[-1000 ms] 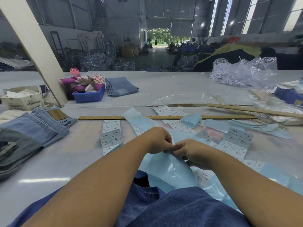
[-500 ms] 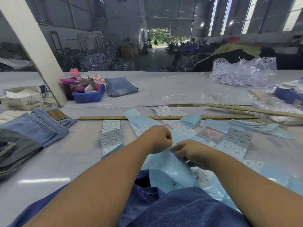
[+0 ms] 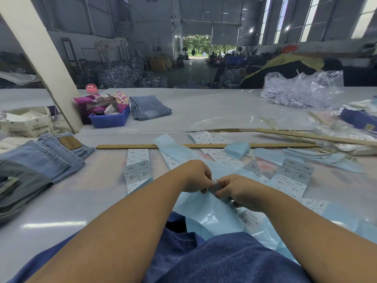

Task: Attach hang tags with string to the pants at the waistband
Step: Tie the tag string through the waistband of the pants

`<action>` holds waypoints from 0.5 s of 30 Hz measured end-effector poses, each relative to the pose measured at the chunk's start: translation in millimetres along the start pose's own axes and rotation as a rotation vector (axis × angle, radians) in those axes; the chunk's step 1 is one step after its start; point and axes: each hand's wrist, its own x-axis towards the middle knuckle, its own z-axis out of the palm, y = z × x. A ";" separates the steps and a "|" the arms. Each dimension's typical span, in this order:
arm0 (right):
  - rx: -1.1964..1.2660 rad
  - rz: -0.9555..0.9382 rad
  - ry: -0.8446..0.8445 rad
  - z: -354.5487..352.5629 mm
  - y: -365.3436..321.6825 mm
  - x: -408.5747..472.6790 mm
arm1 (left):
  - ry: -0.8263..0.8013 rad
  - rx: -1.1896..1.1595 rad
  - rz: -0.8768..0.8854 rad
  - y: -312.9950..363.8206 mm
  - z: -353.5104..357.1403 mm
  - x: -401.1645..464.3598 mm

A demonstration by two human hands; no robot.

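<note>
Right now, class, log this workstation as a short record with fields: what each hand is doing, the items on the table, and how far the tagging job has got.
left hand: pinches a small grey label
right hand: pinches the same label from the other side
under the hands: pale blue backing sheet
left of table: folded jeans
far across: wooden ruler
loose on table: printed label strips
job status: no tag on a waistband is visible
</note>
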 end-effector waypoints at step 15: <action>-0.111 0.020 0.099 4.1 -1.2 -1.1 | 0.098 -0.251 -0.157 -4.0 -5.4 7.0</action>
